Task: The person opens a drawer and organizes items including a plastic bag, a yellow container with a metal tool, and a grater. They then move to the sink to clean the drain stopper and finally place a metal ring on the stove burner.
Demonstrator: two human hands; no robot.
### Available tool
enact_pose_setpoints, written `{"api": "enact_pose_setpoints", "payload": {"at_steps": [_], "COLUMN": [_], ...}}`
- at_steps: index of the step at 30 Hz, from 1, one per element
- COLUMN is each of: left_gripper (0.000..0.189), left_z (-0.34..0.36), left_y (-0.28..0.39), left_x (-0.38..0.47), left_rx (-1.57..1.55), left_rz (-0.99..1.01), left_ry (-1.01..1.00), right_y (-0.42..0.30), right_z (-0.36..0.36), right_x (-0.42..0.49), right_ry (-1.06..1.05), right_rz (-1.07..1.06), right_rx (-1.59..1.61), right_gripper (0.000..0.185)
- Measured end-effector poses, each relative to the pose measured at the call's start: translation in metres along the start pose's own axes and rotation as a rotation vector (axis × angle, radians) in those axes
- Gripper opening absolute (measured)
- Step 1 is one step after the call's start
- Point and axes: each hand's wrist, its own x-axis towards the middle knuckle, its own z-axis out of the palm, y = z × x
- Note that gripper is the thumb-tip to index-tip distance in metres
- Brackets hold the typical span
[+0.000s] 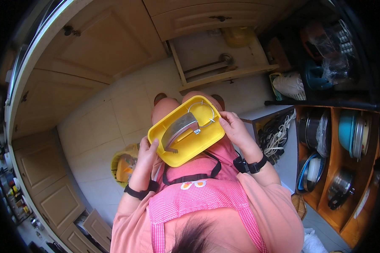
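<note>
A shallow yellow plastic tray (190, 151) is held level in front of my body, over my lap. My left hand (148, 155) grips its left end, with the thumb on the rim. At the opposite end my right hand (237, 129) holds the rim between thumb and fingers. Inside the tray lies a curved metal piece (181, 126), too unclear to name for certain. Beside it is a metal wire ring (213, 112) with small prongs. Both wrists wear black bands.
An open drawer (205, 77) ahead holds a long metal utensil (205, 67) and a yellow item (237, 36). A yellow-lined bin (115, 164) stands left on the tiles. Right, a wooden shelf (333, 139) holds pots, and a cabinet holds coiled cables (277, 139).
</note>
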Motion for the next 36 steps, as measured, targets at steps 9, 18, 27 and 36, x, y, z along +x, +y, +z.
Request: {"api": "enact_pose_setpoints", "payload": {"at_steps": [9,18,27,36], "left_gripper": [0.044,0.04,0.041,0.041], "left_z": [0.004,0.005,0.015,0.036], "left_y": [0.004,0.04,0.053,0.071], "left_x": [0.003,0.011,0.043,0.049], "left_rx": [-0.104,-0.116,-0.096,-0.09], "left_rz": [-0.112,-0.083,0.04,-0.017], "left_ry": [-0.041,-0.124,-0.044,0.079], "right_y": [-0.001,-0.011,0.057,0.178], "right_z": [0.004,-0.023,-0.09,-0.085], "right_x": [0.007,0.031,0.197,0.368], "right_ry": [0.005,-0.062,0.248,0.46], "right_rz": [-0.017,0.101,0.452,0.726], "right_rx": [-0.015,0.274,0.978,1.039], "right_gripper": [0.031,0.039,0.032,0.035]}}
